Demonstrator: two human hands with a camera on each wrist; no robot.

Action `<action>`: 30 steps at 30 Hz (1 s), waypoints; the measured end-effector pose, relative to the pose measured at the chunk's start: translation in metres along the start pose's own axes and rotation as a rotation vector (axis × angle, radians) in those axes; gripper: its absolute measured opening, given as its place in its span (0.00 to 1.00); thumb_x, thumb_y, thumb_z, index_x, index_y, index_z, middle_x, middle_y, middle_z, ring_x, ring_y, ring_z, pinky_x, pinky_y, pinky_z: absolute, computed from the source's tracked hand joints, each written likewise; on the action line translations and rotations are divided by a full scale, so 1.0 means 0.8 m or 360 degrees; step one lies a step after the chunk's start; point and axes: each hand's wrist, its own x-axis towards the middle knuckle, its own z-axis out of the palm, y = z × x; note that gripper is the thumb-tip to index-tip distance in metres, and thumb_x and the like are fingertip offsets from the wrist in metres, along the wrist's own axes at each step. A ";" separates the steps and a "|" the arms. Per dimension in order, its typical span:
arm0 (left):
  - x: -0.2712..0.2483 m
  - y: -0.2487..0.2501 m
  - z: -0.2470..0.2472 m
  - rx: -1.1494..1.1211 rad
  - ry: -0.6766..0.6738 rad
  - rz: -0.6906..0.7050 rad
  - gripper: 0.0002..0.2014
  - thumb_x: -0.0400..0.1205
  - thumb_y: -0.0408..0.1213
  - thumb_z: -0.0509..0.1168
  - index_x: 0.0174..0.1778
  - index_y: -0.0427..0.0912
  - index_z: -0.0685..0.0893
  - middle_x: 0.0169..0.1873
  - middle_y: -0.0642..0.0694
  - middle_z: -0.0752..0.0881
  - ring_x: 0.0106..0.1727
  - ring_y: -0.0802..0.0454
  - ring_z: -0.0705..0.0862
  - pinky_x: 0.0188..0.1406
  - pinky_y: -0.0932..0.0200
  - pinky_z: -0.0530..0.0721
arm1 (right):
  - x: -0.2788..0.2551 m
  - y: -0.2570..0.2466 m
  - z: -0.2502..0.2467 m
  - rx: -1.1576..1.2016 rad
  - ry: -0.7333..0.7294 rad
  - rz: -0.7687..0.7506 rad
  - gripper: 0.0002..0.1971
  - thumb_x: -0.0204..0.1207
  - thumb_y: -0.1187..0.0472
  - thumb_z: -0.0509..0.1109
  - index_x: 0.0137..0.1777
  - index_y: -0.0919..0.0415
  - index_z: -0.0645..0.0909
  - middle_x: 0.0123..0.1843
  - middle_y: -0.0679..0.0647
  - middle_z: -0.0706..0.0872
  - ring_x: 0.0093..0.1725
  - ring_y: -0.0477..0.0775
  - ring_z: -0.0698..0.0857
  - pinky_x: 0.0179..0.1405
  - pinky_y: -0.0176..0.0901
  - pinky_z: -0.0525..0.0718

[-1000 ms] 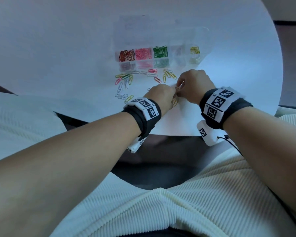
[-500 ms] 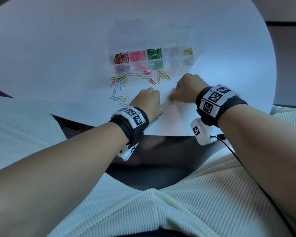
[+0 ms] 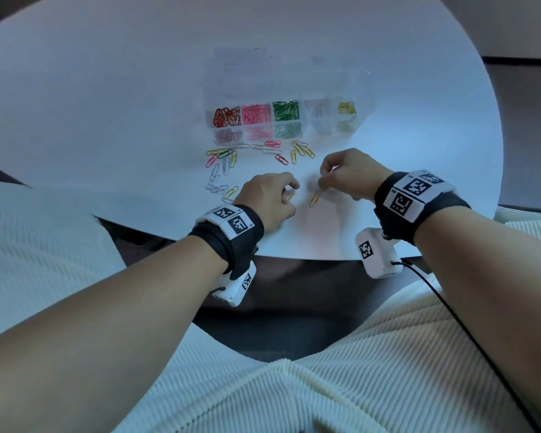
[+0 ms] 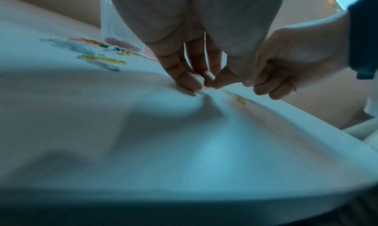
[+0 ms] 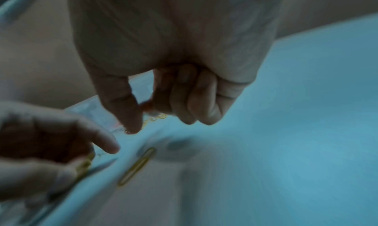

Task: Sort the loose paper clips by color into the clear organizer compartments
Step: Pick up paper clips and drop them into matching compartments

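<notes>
White round counter [image 3: 107,104], seen from the head camera. Clear organizer [image 3: 322,89] at centre, lid open; compartments, left to right, with red, pink, green, pale and yellow clips. Loose paper clips [image 3: 228,157] of mixed colours scattered just in front of it. Left hand [image 3: 267,198] lowered to the counter, fingers [image 4: 189,80] curled and pressed together at the tips, a yellow clip [image 3: 291,196] partly hidden beneath; actual grip on it: cannot tell. Right hand [image 3: 345,175] just beside, thumb and forefinger drawn close, remaining fingers [image 5: 196,100] curled; anything pinched: cannot tell. Single yellow paper clip [image 3: 314,198] flat on the counter between the hands, just below the right fingertips.
</notes>
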 end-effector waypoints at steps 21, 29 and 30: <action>0.040 0.037 -0.027 0.0273 0.0107 -0.0265 0.08 0.77 0.48 0.61 0.50 0.56 0.82 0.44 0.51 0.86 0.46 0.46 0.82 0.45 0.55 0.79 | -0.002 -0.005 0.008 -0.0650 -0.0034 -0.0173 0.03 0.67 0.56 0.81 0.40 0.50 0.91 0.32 0.42 0.82 0.33 0.46 0.82 0.29 0.35 0.75; 0.052 0.034 -0.023 0.0697 0.0005 -0.0168 0.16 0.81 0.45 0.60 0.65 0.58 0.79 0.58 0.45 0.86 0.57 0.40 0.83 0.47 0.54 0.73 | -0.001 0.000 0.011 -0.0531 -0.0157 -0.0047 0.11 0.74 0.54 0.68 0.35 0.59 0.81 0.35 0.52 0.83 0.35 0.53 0.81 0.31 0.39 0.76; 0.051 0.032 -0.024 0.0684 0.0008 -0.0168 0.16 0.81 0.45 0.60 0.64 0.58 0.80 0.58 0.46 0.86 0.57 0.40 0.83 0.47 0.55 0.74 | 0.000 -0.001 0.007 -0.0394 -0.0154 -0.0036 0.12 0.76 0.57 0.64 0.33 0.60 0.78 0.36 0.54 0.81 0.33 0.53 0.78 0.29 0.40 0.73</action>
